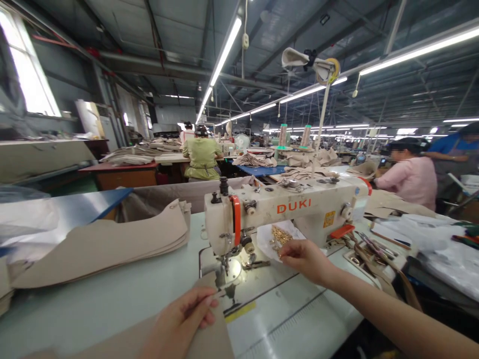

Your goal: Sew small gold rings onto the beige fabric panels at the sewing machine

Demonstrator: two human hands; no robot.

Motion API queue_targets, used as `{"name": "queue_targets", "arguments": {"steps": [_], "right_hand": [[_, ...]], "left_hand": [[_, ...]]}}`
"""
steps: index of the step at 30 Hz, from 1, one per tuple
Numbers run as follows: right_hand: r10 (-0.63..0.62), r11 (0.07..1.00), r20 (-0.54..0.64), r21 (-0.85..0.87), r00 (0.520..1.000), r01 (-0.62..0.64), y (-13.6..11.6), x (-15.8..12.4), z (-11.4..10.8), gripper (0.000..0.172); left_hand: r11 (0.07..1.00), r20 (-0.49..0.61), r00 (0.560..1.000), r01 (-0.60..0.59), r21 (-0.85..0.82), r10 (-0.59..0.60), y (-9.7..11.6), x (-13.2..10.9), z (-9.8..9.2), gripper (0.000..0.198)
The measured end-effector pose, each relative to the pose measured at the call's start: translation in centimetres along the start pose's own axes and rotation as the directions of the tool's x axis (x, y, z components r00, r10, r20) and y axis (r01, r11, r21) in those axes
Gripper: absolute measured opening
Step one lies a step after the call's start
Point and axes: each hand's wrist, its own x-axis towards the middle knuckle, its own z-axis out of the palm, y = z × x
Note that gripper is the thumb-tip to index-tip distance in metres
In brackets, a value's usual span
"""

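Head view, sewing station, contents as follows: one pale green tabletop [138, 294], bearing one off-white sewing machine [318, 212] lettered DUKI in orange, with an orange strip [235, 219] down its left end; one flat beige panel of cloth-like sheet material [215, 336], lying near, left of centre, its far tip just beside the machine's needle area; one left hand [181, 319], over this panel, thumb and forefinger closed on it near the far tip, other fingers curled; one crumpled white sheet [265, 238], right of the needle, beneath the machine's arm; one heap of small gold-coloured metal pieces [280, 234], on that sheet; one right hand [309, 262], at the heap's near side, thumb and forefinger pressed together, whether upon a piece cannot be told; one stack of curved beige panels [130, 237], on the tabletop to the left, well apart from both hands; assorted metal hand tools [374, 244], right of the machine; translucent white plastic bags [419, 232], far right; farther off, one person in a yellow-green top [202, 152], and, right, one person in a pink top [411, 177].
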Motion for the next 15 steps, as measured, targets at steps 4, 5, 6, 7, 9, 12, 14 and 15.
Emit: {"name": "queue_targets", "arguments": {"steps": [4, 5, 6, 7, 9, 12, 14, 15], "right_hand": [[0.015, 0.779, 0.018, 0.627, 1.000, -0.023, -3.0, -0.8, 3.2, 0.022], [0.054, 0.647, 0.050, 0.759, 0.997, -0.073, -3.9, -0.8, 4.3, 0.027], [0.090, 0.522, 0.091, 0.844, 0.992, -0.125, -4.7, -0.8, 5.4, 0.032], [0.116, 0.437, 0.129, 0.884, 0.985, -0.167, -5.5, -0.8, 6.4, 0.036], [0.131, 0.326, 0.177, 0.922, 0.975, -0.211, -6.8, -0.5, 8.3, 0.042], [0.107, 0.242, 0.185, 0.948, 0.977, -0.206, -8.0, -0.1, 9.9, 0.044], [0.088, 0.225, 0.184, 0.954, 0.979, -0.200, -8.4, 0.0, 10.3, 0.042], [0.082, 0.224, 0.185, 0.954, 0.979, -0.199, -8.4, 0.1, 10.3, 0.042]], "left_hand": [[0.991, 0.020, 1.000, -0.016, -0.136, 0.019, 0.6, -0.6, 0.8, 0.026], [0.986, 0.024, 1.000, -0.010, -0.164, 0.014, 0.7, -0.8, 1.0, 0.025], [0.982, 0.030, 1.000, -0.003, -0.187, 0.008, 0.8, -0.9, 1.2, 0.023], [0.979, 0.035, 0.999, 0.004, -0.203, 0.003, 0.8, -1.0, 1.4, 0.023], [0.972, 0.037, 0.999, 0.005, -0.233, 0.004, 0.7, -1.2, 1.6, 0.023], [0.959, 0.014, 1.000, -0.002, -0.284, 0.006, 0.3, -1.3, 1.7, 0.024], [0.953, -0.010, 1.000, -0.007, -0.302, 0.004, 0.2, -1.3, 1.8, 0.024], [0.953, -0.018, 1.000, -0.006, -0.304, 0.001, 0.2, -1.2, 1.8, 0.024]]}}
